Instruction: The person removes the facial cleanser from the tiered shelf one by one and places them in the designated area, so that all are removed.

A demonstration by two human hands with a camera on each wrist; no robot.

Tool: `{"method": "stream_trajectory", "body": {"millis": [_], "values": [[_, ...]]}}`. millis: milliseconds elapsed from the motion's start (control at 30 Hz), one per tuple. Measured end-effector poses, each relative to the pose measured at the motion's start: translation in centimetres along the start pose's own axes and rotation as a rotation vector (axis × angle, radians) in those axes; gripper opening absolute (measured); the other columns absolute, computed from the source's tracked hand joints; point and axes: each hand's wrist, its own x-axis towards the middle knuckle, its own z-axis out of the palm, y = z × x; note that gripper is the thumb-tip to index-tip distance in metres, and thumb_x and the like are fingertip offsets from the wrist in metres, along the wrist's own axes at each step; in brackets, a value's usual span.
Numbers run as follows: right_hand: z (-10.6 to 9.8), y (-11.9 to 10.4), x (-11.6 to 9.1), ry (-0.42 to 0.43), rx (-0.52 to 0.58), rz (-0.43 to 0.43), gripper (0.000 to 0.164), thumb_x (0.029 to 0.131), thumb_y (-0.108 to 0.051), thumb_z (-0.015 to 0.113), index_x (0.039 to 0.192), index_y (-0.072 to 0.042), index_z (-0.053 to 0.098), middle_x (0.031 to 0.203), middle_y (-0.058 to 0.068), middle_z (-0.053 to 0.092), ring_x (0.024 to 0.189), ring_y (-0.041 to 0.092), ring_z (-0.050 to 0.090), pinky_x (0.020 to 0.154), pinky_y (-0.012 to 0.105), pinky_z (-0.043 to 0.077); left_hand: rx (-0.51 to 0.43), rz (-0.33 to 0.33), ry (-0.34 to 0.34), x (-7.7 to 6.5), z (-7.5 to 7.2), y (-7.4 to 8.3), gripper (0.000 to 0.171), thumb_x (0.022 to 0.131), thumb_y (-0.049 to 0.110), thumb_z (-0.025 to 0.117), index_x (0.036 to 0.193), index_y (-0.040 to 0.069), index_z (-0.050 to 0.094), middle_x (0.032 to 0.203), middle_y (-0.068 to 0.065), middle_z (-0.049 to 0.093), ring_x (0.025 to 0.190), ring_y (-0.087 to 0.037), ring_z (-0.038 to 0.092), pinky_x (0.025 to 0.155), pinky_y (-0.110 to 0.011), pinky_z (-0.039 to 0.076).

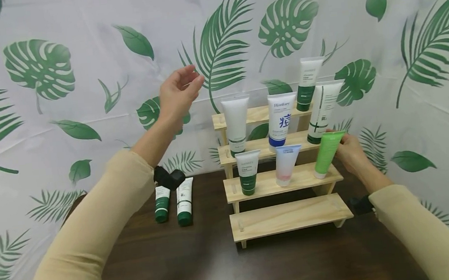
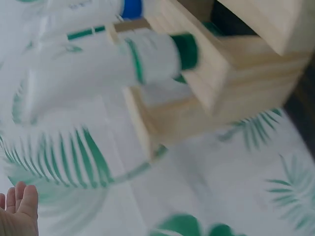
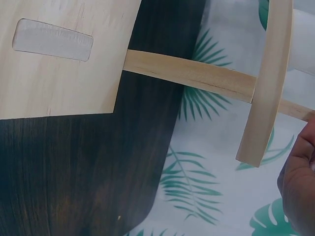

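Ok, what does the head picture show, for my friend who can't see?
A person's right hand is beside a bright green tube on a stepped wooden rack of seven tubes, while their left hand is raised, holding nothing. Two more tubes lie on the dark table, before a leafy backdrop.

Around the head view: 1 stand (image 1: 293, 218) with 4 tiers (image 1: 258, 145) at 4 o'clock; 7 tubes (image 1: 281, 123) on it; 2 other tubes (image 1: 184, 200) towards 8; 1 left hand (image 1: 179, 90) at 11; 1 right hand (image 1: 350, 152) at 3; 1 table (image 1: 237, 274) at 6.
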Motion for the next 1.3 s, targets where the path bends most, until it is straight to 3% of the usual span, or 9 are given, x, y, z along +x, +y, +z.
{"method": "stream_trajectory", "body": {"millis": [167, 300, 400, 567, 667, 967, 1167, 1300], "values": [[0.1, 0.2, 0.2, 0.008, 0.020, 0.005, 0.051, 0.098, -0.018, 0.043, 0.142, 0.005, 0.032, 0.153, 0.015, 0.025, 0.131, 0.020, 0.035, 0.080, 0.009, 0.041, 0.058, 0.050, -0.082, 0.2, 3.6, 2.3, 0.043, 0.090, 0.020, 0.064, 0.131, 0.012, 0.053, 0.125, -0.004, 0.058, 0.114, -0.012, 0.055, 0.092, -0.022, 0.047], [0.2, 0.1, 0.2, 0.011, 0.013, 0.010, 0.052, 0.099, -0.021, 0.044, 0.142, 0.005, 0.032, 0.153, 0.015, 0.025, 0.134, 0.023, 0.033, 0.079, 0.007, 0.040, 0.075, 0.049, -0.147, 0.4, 6.5, 3.6, 0.044, 0.090, 0.022, 0.064, 0.131, 0.014, 0.052, 0.127, -0.002, 0.058, 0.116, -0.010, 0.053, 0.092, -0.018, 0.045], [0.0, 0.0, 0.1, 0.006, 0.009, -0.006, 0.050, 0.098, -0.018, 0.044, 0.140, 0.008, 0.034, 0.153, 0.015, 0.024, 0.137, 0.028, 0.029, 0.086, 0.013, 0.041, 0.077, 0.008, -0.183, 0.8, 8.7, 4.4, 0.044, 0.090, 0.023, 0.065, 0.132, 0.017, 0.052, 0.129, 0.001, 0.057, 0.117, -0.008, 0.053, 0.093, -0.017, 0.045], [0.0, -0.1, -0.1, -0.007, 0.004, -0.017, 0.049, 0.098, -0.013, 0.044, 0.141, 0.008, 0.032, 0.153, 0.015, 0.023, 0.139, 0.032, 0.025, 0.105, 0.034, 0.038, 0.105, -0.034, -0.218, 1.1, 11.9, 4.8, 0.045, 0.090, 0.023, 0.064, 0.133, 0.017, 0.051, 0.131, 0.001, 0.055, 0.119, -0.009, 0.052, 0.092, -0.016, 0.045], [0.1, -0.1, -0.2, -0.014, 0.010, -0.010, 0.050, 0.097, -0.011, 0.043, 0.142, 0.007, 0.030, 0.154, 0.015, 0.022, 0.139, 0.033, 0.026, 0.104, 0.032, 0.038, 0.131, -0.052, -0.223, 1.3, 13.5, 4.8, 0.045, 0.090, 0.023, 0.064, 0.133, 0.017, 0.051, 0.130, 0.001, 0.055, 0.118, -0.009, 0.051, 0.090, -0.016, 0.046], [0.1, -0.1, -0.1, 0.000, 0.012, -0.008, 0.049, 0.097, -0.010, 0.043, 0.142, 0.005, 0.032, 0.153, 0.014, 0.025, 0.137, 0.032, 0.030, 0.095, 0.025, 0.040, 0.237, -0.089, -0.218, 2.0, 16.4, 4.6, 0.043, 0.091, 0.027, 0.064, 0.131, 0.019, 0.052, 0.126, 0.004, 0.056, 0.114, -0.008, 0.051, 0.086, -0.017, 0.047], [0.3, 0.2, 0.1, -0.001, 0.009, 0.000, 0.051, 0.100, -0.018, 0.044, 0.144, 0.002, 0.030, 0.151, 0.015, 0.029, 0.135, 0.032, 0.035, 0.100, 0.030, 0.042, 0.290, -0.130, -0.223, 2.5, 17.4, 4.0, 0.044, 0.090, 0.027, 0.064, 0.132, 0.020, 0.051, 0.128, 0.004, 0.054, 0.115, -0.010, 0.051, 0.089, -0.019, 0.047], [0.0, 0.3, 0.0, -0.015, 0.033, -0.005, 0.050, 0.099, -0.015, 0.043, 0.144, 0.003, 0.029, 0.152, 0.015, 0.027, 0.133, 0.030, 0.037, 0.088, 0.014, 0.044, 0.335, -0.139, -0.223, 2.8, 18.3, 3.9, 0.044, 0.090, 0.027, 0.065, 0.131, 0.021, 0.052, 0.127, 0.004, 0.054, 0.113, -0.010, 0.052, 0.088, -0.019, 0.047]]}}
